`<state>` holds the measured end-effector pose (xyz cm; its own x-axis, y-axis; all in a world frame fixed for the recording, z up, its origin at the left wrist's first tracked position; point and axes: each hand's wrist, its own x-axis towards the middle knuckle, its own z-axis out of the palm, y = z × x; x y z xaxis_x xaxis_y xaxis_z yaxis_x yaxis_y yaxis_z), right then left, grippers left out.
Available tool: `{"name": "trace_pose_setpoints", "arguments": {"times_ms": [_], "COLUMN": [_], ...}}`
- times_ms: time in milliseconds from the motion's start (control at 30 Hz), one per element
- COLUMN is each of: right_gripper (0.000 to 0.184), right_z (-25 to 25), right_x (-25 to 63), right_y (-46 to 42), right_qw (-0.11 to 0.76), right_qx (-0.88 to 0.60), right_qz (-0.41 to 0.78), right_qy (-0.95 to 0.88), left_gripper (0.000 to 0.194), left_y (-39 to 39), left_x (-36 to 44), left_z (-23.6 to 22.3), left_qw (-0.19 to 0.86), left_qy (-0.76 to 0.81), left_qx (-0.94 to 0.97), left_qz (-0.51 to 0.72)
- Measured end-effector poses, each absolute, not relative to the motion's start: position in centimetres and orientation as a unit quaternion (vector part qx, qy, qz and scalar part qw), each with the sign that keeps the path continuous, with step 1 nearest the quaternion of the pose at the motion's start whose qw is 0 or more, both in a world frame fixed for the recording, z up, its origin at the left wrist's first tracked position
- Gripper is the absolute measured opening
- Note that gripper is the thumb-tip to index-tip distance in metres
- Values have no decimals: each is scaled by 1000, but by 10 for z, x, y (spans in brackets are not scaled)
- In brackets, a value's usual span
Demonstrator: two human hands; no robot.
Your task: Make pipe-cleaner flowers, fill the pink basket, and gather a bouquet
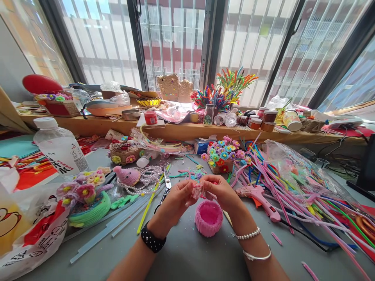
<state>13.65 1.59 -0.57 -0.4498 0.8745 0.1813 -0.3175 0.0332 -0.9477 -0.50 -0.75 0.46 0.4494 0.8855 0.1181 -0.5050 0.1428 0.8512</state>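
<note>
Near the middle of the table, my left hand [180,198] and my right hand [222,192] meet, fingertips pinched around a small pale pink craft piece [198,191]. Fingers cover part of it, so its exact shape is unclear. Just below my right hand stands a round pink fuzzy pot [208,219], open at the top with a hollow inside. A pink glue gun [263,201] lies to the right of my right wrist. Scissors [166,181] rest on the left, partly behind my left hand.
Loose pipe cleaners [281,187] spread across the right. A flower basket [221,160] stands behind my hands. Clear glue sticks [108,228], pearl strings [146,179], a green flower piece [90,210] and a water bottle [60,146] occupy the left. A ledge [175,132] runs along the windows.
</note>
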Motion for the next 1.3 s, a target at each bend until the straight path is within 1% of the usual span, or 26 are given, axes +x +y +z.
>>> {"name": "trace_pose_setpoints", "arguments": {"times_ms": [100, 233, 333, 433, 533, 600, 667, 867, 1067, 1133, 1233, 1300], "right_gripper": [20, 22, 22, 21, 19, 23, 26, 19, 15, 15, 15, 15], "right_z": [-6, -7, -8, -7, -3, 3, 8, 8, -1, -1, 0, 1], "right_x": [135, 133, 132, 136, 144, 147, 145, 121, 105, 102, 101, 103], "right_y": [16, 15, 18, 23, 24, 21, 15, 6, 4, 1, 0, 2], "right_qw": [467, 450, 470, 526, 604, 644, 665, 657, 665, 669, 675, 680], "right_qx": [-258, -255, -276, -304, -288, -262, -250, -300, -271, -271, -274, -267], "right_qz": [652, 675, 668, 653, 634, 608, 570, 486, 516, 510, 505, 526], "right_qy": [-538, -526, -506, -452, -386, -385, -413, -493, -467, -467, -462, -435], "left_gripper": [31, 31, 31, 27, 25, 24, 22, 21, 21, 21, 20, 18], "left_y": [-9, -10, -6, 0, 5, 7, 7, 4, -1, -1, 0, 3], "left_x": [-5, -5, -4, -4, -7, -9, -10, -8, -2, -2, -3, -5], "left_z": [5, 7, 9, 10, 7, 5, 4, 5, 9, 9, 7, 6], "left_qw": [741, 759, 764, 747, 724, 712, 708, 727, 740, 739, 718, 699], "left_qy": [232, 237, 226, 239, 253, 265, 274, 283, 267, 259, 264, 264], "left_qx": [410, 399, 376, 327, 293, 282, 271, 227, 209, 218, 250, 256], "left_qz": [479, 456, 473, 528, 572, 586, 591, 583, 580, 583, 593, 613]}}
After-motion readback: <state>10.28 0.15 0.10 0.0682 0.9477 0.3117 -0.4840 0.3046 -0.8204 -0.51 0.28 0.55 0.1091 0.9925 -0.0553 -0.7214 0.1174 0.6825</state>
